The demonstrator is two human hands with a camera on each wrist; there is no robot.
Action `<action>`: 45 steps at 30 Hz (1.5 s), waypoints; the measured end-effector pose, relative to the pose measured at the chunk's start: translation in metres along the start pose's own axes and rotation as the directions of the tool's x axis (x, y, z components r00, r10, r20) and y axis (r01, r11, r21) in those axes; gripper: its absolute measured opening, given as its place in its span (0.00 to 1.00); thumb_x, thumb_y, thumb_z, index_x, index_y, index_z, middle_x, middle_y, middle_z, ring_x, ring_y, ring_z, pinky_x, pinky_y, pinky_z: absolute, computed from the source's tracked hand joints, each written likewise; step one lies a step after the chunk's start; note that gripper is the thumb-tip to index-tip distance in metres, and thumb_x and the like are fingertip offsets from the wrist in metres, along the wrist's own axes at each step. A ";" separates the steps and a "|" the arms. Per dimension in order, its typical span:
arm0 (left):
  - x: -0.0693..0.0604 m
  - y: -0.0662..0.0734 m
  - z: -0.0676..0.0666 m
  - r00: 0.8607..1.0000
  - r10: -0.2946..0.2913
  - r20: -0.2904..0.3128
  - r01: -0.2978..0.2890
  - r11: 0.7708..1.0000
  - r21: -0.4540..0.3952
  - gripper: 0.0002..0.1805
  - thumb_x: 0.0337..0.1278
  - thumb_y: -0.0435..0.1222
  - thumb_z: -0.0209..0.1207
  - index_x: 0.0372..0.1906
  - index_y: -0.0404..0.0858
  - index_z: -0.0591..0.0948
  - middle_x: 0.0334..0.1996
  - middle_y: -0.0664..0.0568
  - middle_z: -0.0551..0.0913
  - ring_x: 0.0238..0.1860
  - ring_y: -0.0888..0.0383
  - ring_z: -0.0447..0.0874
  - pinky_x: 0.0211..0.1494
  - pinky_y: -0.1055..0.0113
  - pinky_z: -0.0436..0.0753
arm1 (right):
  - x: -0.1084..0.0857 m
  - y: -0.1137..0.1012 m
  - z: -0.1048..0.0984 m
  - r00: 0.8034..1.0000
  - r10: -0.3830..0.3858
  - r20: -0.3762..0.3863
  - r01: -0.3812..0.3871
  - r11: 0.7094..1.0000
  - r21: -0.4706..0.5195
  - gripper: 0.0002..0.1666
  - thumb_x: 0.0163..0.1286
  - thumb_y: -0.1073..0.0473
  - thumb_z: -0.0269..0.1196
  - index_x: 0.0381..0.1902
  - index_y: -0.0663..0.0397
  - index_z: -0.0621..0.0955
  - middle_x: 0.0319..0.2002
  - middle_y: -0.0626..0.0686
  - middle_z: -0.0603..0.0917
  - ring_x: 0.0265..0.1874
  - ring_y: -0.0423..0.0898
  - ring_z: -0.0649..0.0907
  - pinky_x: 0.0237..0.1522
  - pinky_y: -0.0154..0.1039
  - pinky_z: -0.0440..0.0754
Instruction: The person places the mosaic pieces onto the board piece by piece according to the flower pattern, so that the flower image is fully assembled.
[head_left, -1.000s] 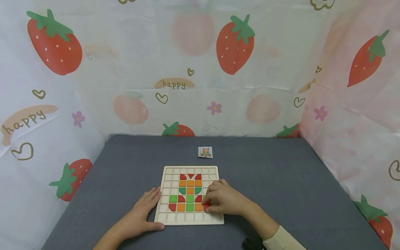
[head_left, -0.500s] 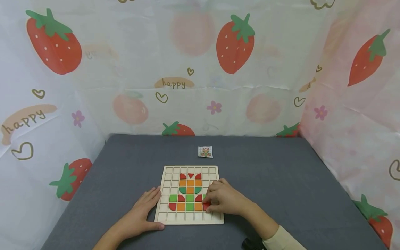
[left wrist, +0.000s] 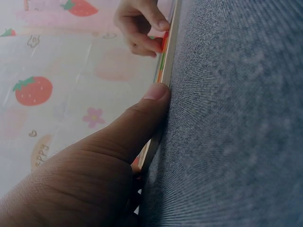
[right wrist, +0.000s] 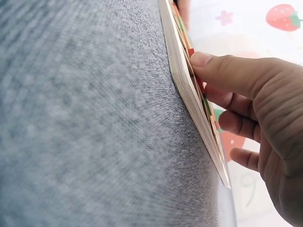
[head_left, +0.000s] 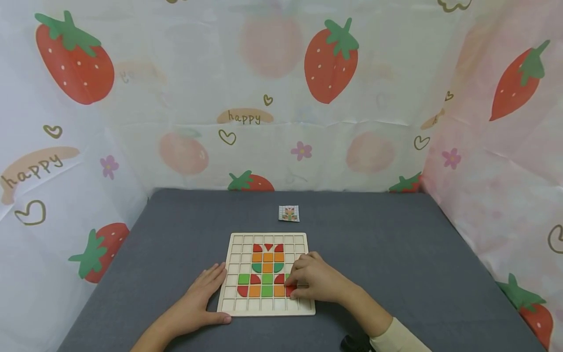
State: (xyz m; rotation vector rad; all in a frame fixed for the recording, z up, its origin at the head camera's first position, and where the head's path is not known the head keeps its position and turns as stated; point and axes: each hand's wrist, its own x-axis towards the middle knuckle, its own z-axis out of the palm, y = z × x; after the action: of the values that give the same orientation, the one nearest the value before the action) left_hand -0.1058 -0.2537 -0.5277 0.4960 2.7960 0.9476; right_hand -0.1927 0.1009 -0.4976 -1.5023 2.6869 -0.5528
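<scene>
A pale wooden grid board (head_left: 266,305) lies on the table, with red, orange and green tiles set in its cells. My left hand (head_left: 198,299) rests at the board's left edge, fingers stretched along the side and thumb by the near left corner. Over the board's right side, my right hand (head_left: 323,279) pinches a red tile (head_left: 289,291) between thumb and fingers, in the row with orange and light green squares. The fingers partly cover this tile, so its full shape is hidden. In the right wrist view the thumb (right wrist: 202,59) presses against a bit of red on the board.
A small printed card (head_left: 289,214) showing a coloured grid pattern lies behind the board on the grey table cloth (head_left: 387,234). Near the right forearm a black object (head_left: 355,343) is partly cut off by the frame. Strawberry-printed curtains (head_left: 281,98) enclose the table's back and sides.
</scene>
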 end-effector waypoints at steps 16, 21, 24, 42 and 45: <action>0.001 -0.002 0.001 1.000 0.006 -0.005 -0.006 1.000 0.000 0.68 0.41 0.70 0.69 0.82 0.38 0.56 0.83 0.49 0.50 0.83 0.45 0.42 0.82 0.60 0.37 | 0.000 -0.003 -0.002 1.000 -0.028 0.001 0.028 0.999 -0.045 0.13 0.64 0.44 0.74 0.46 0.32 0.91 0.38 0.32 0.83 0.42 0.33 0.76 0.59 0.45 0.69; 0.000 -0.001 0.001 1.000 0.001 -0.001 -0.001 1.000 -0.004 0.68 0.41 0.70 0.70 0.82 0.38 0.56 0.83 0.49 0.50 0.84 0.45 0.41 0.81 0.63 0.35 | 0.000 -0.002 -0.001 1.000 -0.030 0.003 0.030 0.998 -0.049 0.12 0.65 0.44 0.74 0.46 0.31 0.91 0.38 0.31 0.82 0.42 0.33 0.76 0.59 0.45 0.69; -0.001 0.000 0.000 1.000 -0.005 0.004 0.005 1.000 -0.015 0.67 0.41 0.68 0.71 0.82 0.38 0.56 0.83 0.49 0.50 0.84 0.45 0.41 0.79 0.72 0.32 | 0.000 -0.001 0.000 1.000 -0.024 0.009 0.025 0.999 -0.048 0.11 0.65 0.43 0.73 0.45 0.30 0.91 0.38 0.30 0.82 0.42 0.32 0.75 0.58 0.44 0.69; 0.000 -0.002 0.000 1.000 0.009 0.007 -0.009 1.000 -0.015 0.67 0.42 0.68 0.71 0.82 0.37 0.56 0.83 0.47 0.50 0.83 0.44 0.41 0.83 0.55 0.37 | 0.000 -0.001 -0.001 1.000 0.010 0.009 -0.010 1.000 -0.006 0.11 0.63 0.46 0.75 0.44 0.31 0.90 0.38 0.29 0.82 0.41 0.31 0.76 0.58 0.44 0.69; 0.000 -0.003 0.000 1.000 0.019 -0.005 -0.019 1.000 -0.013 0.67 0.42 0.68 0.71 0.82 0.36 0.56 0.83 0.47 0.51 0.83 0.44 0.42 0.77 0.77 0.30 | 0.001 0.000 -0.002 1.000 0.012 0.005 -0.012 1.000 -0.012 0.10 0.64 0.47 0.75 0.44 0.30 0.90 0.38 0.29 0.82 0.41 0.30 0.75 0.58 0.44 0.69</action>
State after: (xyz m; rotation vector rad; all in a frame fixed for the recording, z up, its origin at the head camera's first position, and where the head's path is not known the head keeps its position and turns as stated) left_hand -0.1068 -0.2559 -0.5290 0.5205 2.7920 0.9720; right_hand -0.1931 0.1007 -0.4960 -1.4878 2.6983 -0.5323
